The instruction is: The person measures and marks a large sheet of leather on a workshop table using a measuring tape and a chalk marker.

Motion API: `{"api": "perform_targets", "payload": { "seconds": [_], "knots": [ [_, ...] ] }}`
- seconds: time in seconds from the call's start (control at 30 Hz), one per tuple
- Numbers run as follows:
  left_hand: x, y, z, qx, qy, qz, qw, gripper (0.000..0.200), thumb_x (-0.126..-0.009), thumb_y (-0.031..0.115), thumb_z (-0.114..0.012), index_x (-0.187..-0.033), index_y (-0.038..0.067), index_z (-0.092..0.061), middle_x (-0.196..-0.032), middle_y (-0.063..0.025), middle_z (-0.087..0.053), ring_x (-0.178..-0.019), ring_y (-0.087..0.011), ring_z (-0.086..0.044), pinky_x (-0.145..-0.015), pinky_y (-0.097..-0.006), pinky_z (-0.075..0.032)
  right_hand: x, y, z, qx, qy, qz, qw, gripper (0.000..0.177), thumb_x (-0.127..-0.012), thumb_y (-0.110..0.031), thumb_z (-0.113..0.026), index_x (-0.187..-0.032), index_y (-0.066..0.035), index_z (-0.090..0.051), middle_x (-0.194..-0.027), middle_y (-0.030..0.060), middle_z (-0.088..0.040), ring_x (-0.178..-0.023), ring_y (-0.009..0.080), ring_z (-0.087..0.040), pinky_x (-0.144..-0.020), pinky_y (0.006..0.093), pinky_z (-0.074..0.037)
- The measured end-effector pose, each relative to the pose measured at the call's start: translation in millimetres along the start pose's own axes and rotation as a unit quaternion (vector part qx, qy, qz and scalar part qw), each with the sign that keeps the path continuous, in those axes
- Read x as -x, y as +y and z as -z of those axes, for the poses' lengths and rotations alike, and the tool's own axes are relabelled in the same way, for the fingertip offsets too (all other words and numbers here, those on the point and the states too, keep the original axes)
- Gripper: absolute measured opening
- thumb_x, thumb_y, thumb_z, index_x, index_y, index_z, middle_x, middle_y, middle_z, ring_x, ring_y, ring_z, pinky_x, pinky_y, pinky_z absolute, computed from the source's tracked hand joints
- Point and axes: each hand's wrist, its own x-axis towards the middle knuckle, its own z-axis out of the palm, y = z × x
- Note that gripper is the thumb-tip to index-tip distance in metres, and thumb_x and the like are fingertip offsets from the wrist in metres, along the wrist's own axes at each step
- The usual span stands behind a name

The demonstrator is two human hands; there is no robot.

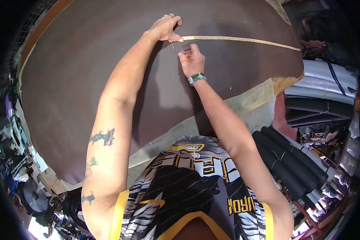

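Sheet (80,80): large, dark brown, matte, smooth, with no seam or pattern; spread flat over the bench (256,100) and covering most of it, near edge cut in a long curve, right edge ending in a corner. A paler beige layer of the bench shows beyond that curve. Tape (240,39): narrow, yellowish, lying flat on the far part of the sheet, running from the left hand out to the sheet's right edge. Left hand (167,27): at the tape's end, thumb and fingers closed together on it and pressing it to the sheet. Right hand (192,59): just beside and below the left, resting on the sheet under the tape, fingers curled in tight; anything inside them is hidden. Wristband (197,78): green, on the right wrist. Rolls (292,160): dark and pale, stacked to the right of the bench.
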Motion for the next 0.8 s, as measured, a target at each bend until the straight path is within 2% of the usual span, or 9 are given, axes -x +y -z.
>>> {"api": "perform_targets", "payload": {
  "seconds": [0.1,0.23,0.33,0.43,0.53,0.63,0.67,0.77,0.8],
  "knots": [
    [-2,-14,-9,0.018,0.023,-0.013,0.999,0.064,-0.062,0.037,-0.087,-0.112,0.010,-0.057,-0.111,-0.0105,-0.059,-0.112,-0.0324,-0.053,-0.094,-0.0425,-0.045,-16,-4,-18,0.017,-0.030,0.029,0.999,0.027,-0.079,-0.006,-0.068,-0.102,-0.005,-0.055,-0.082,0.0135,-0.069,-0.076,0.0302,-0.068,-0.072,0.0390,-0.055],
    [-4,-29,-19,0.013,0.069,-0.033,0.997,0.052,-0.065,0.033,-0.086,-0.102,0.009,-0.059,-0.102,-0.0096,-0.059,-0.099,-0.0323,-0.055,-0.088,-0.0419,-0.045,-28,-6,-31,0.072,-0.006,0.184,0.980,0.026,-0.078,-0.002,-0.061,-0.103,-0.004,-0.053,-0.083,0.0177,-0.063,-0.081,0.0380,-0.063,-0.072,0.0484,-0.051],
    [6,-7,-11,0.012,0.042,-0.002,0.999,0.037,-0.068,0.028,-0.084,-0.093,0.009,-0.064,-0.100,-0.0086,-0.060,-0.099,-0.0299,-0.053,-0.087,-0.0404,-0.044,-28,-15,-13,0.082,-0.028,0.167,0.982,0.020,-0.079,-0.003,-0.057,-0.098,-0.003,-0.052,-0.080,0.0206,-0.061,-0.080,0.0424,-0.060,-0.071,0.0516,-0.049],
    [23,6,-13,0.056,0.074,0.039,0.995,0.026,-0.071,0.029,-0.082,-0.089,0.014,-0.070,-0.106,-0.0080,-0.062,-0.111,-0.0309,-0.053,-0.095,-0.0413,-0.044,-17,0,18,0.106,-0.030,0.137,0.984,0.019,-0.079,-0.003,-0.057,-0.097,-0.003,-0.051,-0.079,0.0211,-0.060,-0.080,0.0428,-0.061,-0.070,0.0518,-0.049],
    [42,12,-37,0.075,0.208,0.024,0.975,0.018,-0.074,0.024,-0.080,-0.087,0.014,-0.073,-0.114,-0.0087,-0.063,-0.112,-0.0306,-0.052,-0.098,-0.0406,-0.043,14,34,72,0.130,-0.036,0.102,0.985,0.019,-0.076,-0.004,-0.058,-0.094,-0.005,-0.050,-0.080,0.0191,-0.059,-0.081,0.0411,-0.058,-0.072,0.0523,-0.047],
    [60,26,-57,0.081,0.251,0.054,0.963,0.013,-0.079,0.018,-0.076,-0.088,0.009,-0.074,-0.121,-0.0093,-0.064,-0.116,-0.0305,-0.051,-0.099,-0.0409,-0.042,49,62,141,0.161,-0.014,0.080,0.984,0.016,-0.079,-0.006,-0.057,-0.094,-0.004,-0.051,-0.081,0.0192,-0.060,-0.081,0.0407,-0.059,-0.071,0.0522,-0.047],
    [66,32,-60,0.088,0.263,0.063,0.959,0.012,-0.080,0.017,-0.075,-0.088,0.008,-0.073,-0.121,-0.0093,-0.064,-0.117,-0.0305,-0.051,-0.100,-0.0411,-0.042,57,70,162,0.183,-0.023,0.030,0.982,0.017,-0.080,-0.006,-0.058,-0.095,-0.003,-0.051,-0.080,0.0191,-0.059,-0.081,0.0408,-0.059,-0.070,0.0526,-0.047],
    [100,65,-71,0.075,0.295,0.110,0.946,0.009,-0.083,0.012,-0.071,-0.088,0.005,-0.071,-0.123,-0.0115,-0.063,-0.120,-0.0316,-0.049,-0.100,-0.0419,-0.041,82,84,213,0.088,0.022,-0.040,0.995,0.020,-0.082,-0.007,-0.064,-0.100,-0.004,-0.055,-0.082,0.0185,-0.064,-0.071,0.0334,-0.066,-0.065,0.0410,-0.052],
    [113,77,-76,0.069,0.302,0.134,0.941,0.009,-0.083,0.012,-0.071,-0.088,0.005,-0.071,-0.124,-0.0118,-0.062,-0.120,-0.0318,-0.048,-0.101,-0.0421,-0.040,88,76,227,0.076,0.030,-0.081,0.993,0.017,-0.086,-0.008,-0.065,-0.099,-0.002,-0.056,-0.085,0.0152,-0.068,-0.066,0.0235,-0.067,-0.063,0.0334,-0.053]
  ]
}}
